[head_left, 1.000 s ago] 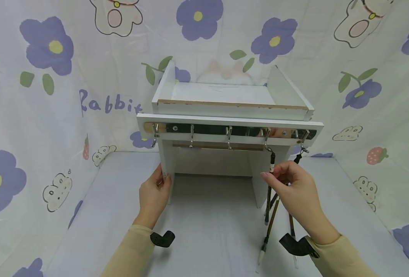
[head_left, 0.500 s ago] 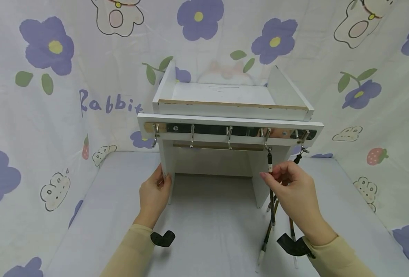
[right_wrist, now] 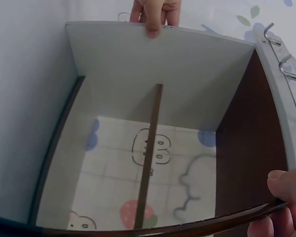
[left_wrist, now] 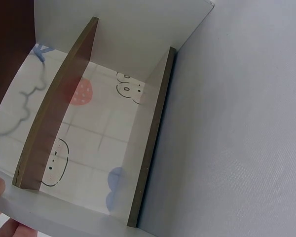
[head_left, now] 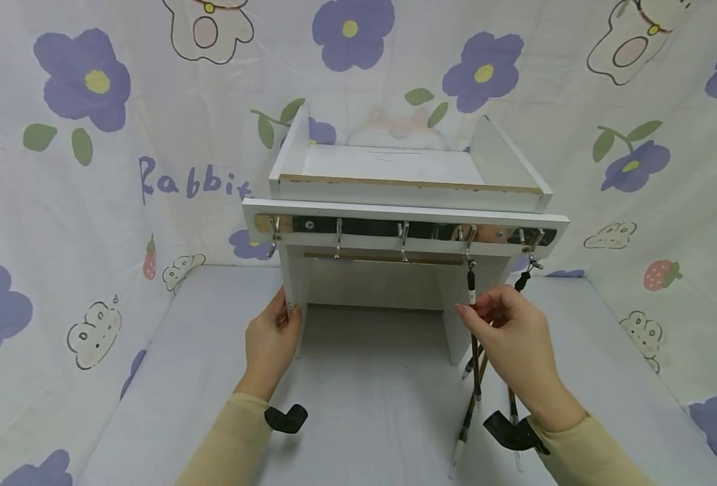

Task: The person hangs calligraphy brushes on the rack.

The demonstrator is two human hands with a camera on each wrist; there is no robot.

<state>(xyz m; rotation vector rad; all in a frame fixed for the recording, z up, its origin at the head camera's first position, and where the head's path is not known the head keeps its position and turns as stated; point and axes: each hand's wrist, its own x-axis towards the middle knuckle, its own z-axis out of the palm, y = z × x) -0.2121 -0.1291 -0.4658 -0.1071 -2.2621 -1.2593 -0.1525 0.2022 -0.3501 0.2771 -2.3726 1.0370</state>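
A white wooden shelf (head_left: 407, 209) stands upright on the table, with a row of metal hooks along its front. My left hand (head_left: 270, 344) grips the edge of its left side panel, thumb inside, as the right wrist view also shows. From the second hook from the right hangs a calligraphy brush (head_left: 471, 282) by its loop. My right hand (head_left: 516, 337) pinches its handle (right_wrist: 207, 228) between thumb and fingertips, just below the white label. Another dark-topped brush (head_left: 522, 280) hangs on the rightmost hook, partly hidden by this hand. White-tipped brush ends (head_left: 459, 445) show lower down.
The three hooks to the left, such as the middle hook (head_left: 404, 243), carry nothing. Inside the shelf a brown-edged crossbar (left_wrist: 59, 98) spans the side panels. A white cloth (head_left: 358, 405) covers the table, and a flower-printed curtain (head_left: 182, 121) stands behind.
The brush in my right hand has swung more upright, its top shifting slightly left and its lower end right. My left hand keeps its grip on the shelf.
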